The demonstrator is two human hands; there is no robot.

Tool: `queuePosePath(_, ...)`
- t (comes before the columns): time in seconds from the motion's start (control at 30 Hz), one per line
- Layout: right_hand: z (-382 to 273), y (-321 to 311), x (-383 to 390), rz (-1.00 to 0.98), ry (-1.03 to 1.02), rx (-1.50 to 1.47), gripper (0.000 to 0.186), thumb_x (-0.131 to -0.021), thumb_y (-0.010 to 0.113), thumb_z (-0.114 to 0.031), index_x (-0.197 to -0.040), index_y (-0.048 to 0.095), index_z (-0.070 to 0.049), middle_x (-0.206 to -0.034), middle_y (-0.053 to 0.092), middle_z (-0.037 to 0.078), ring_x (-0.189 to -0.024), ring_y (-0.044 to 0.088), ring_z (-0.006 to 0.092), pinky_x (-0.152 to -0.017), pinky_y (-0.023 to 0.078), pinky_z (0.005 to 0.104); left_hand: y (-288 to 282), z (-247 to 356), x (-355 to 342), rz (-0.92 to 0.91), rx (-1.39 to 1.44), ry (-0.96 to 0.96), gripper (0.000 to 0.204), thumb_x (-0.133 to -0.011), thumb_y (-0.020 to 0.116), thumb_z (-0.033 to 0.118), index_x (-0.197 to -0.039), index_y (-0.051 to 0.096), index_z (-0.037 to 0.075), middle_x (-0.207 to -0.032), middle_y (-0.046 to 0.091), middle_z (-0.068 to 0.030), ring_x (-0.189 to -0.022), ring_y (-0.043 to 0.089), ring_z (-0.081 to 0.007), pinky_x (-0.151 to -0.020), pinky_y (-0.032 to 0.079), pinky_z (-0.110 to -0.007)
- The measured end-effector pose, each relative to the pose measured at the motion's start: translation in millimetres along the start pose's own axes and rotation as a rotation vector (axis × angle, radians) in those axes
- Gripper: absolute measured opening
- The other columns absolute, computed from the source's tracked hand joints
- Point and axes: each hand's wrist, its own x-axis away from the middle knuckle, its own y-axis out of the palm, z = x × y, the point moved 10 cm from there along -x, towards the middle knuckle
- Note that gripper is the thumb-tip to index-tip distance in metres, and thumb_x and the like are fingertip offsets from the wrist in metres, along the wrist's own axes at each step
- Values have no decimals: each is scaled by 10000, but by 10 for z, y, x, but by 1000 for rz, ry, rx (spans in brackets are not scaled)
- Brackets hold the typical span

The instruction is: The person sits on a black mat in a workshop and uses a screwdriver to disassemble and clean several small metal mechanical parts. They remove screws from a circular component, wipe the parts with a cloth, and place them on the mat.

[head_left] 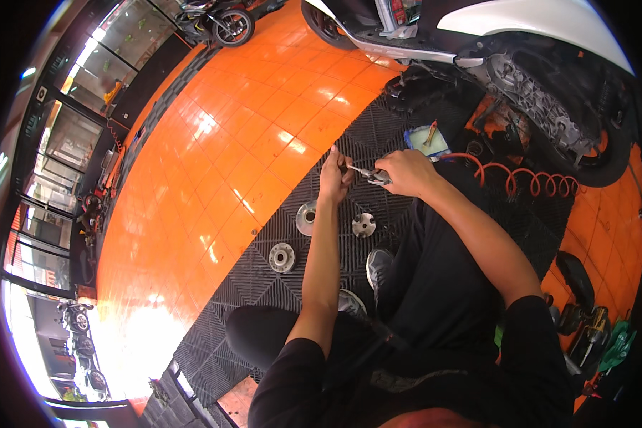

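Note:
My right hand (404, 172) grips a silver air blow gun (372, 175), its nozzle pointing left toward my left hand (335, 177). The fingers of my left hand are curled close to the nozzle, around something too small to make out. A red coiled hose (513, 179) runs off to the right from behind my right hand. Below the hands, on the black grid mat (214, 324), lie three round metal parts: a conical disc (302, 217), a notched plate (364, 225) and a ring-shaped piece (282, 258).
A white scooter (521, 21) with exposed engine casing (510, 78) stands at upper right, near a shallow tray (424, 135) with a brush. Orange tiles (228, 143) border the mat. Tools (585, 328) lie at lower right. Another motorcycle (225, 25) is at upper left, along glass frontage.

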Motion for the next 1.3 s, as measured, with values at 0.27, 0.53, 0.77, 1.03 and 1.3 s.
queuePosePath(0.27, -40, -45, 15, 9, -8, -12, 238, -741, 739, -265, -954, 749, -160, -833, 722, 121, -790, 710, 324, -712, 565, 448, -41, 139, 3, 2, -264, 111, 453, -1063, 381, 450, -766, 414, 110, -618, 516, -64, -444, 401, -106, -409, 315, -242)
queuePosePath(0.53, -32, -8, 15, -65, 6, 6, 240, -744, 733, -272, -956, 751, -161, -839, 723, 119, -787, 711, 324, -716, 567, 449, 32, 206, 55, -21, -430, 110, 493, -1063, 390, 451, -732, 436, 87, -645, 568, -90, -447, 419, -112, -420, 331, -245)
queuePosePath(0.77, -44, 12, 11, -111, 40, 18, 273, -713, 757, -247, -971, 754, -158, -880, 729, 106, -821, 706, 308, -742, 564, 428, 102, 150, 100, -67, -509, 83, 516, -1051, 419, 467, -748, 499, 56, -613, 568, -86, -439, 438, -108, -422, 342, -246)
queuePosePath(1.03, 20, 17, 14, -79, 41, 14, 251, -743, 741, -258, -974, 752, -158, -845, 728, 125, -809, 717, 317, -728, 572, 444, 123, 85, 85, -80, -587, 39, 481, -1044, 455, 437, -742, 505, 66, -586, 554, -66, -409, 420, -103, -396, 325, -254)
queuePosePath(1.3, 54, 45, 6, -84, 40, 12, 243, -746, 740, -261, -964, 754, -157, -855, 728, 122, -813, 716, 317, -732, 570, 441, 122, 42, 73, -81, -631, 26, 479, -1043, 459, 435, -732, 490, 72, -561, 527, -49, -409, 419, -96, -397, 322, -251)
